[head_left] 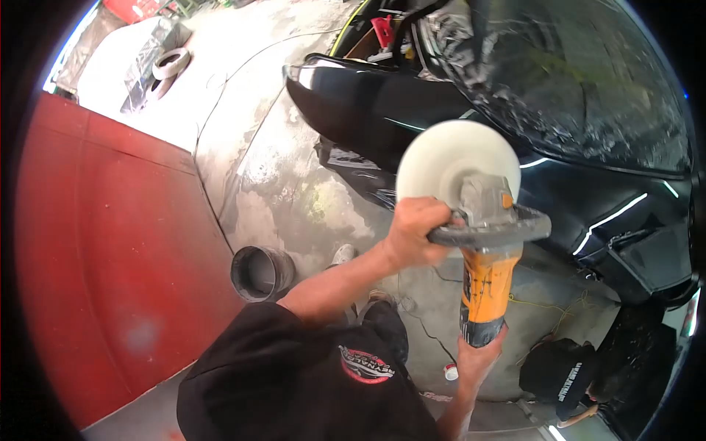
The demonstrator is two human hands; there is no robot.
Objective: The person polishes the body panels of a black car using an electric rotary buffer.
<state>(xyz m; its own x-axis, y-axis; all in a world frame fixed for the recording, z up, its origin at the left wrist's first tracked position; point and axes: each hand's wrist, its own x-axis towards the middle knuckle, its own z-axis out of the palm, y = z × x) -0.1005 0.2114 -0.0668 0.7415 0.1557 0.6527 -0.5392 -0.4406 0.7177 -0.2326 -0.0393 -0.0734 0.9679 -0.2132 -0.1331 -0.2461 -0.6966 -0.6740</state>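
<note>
Being held: orange polisher (491,283); handle (489,236) clamped by fingers of left hand (418,229), rear end (483,334) by those of right hand (480,359).

The polisher (487,287) is coloured orange, black and grey, its pad (440,151) cream; the car body (360,95) is finished in black, the large panel (140,242) in red

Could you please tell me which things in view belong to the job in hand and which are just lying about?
Apparently in use:
polisher, gripped by the left hand and right hand
white pad on the polisher
black car
plastic sheeting on the car

Apparently just lying about:
bucket
tyres
small white container
</note>
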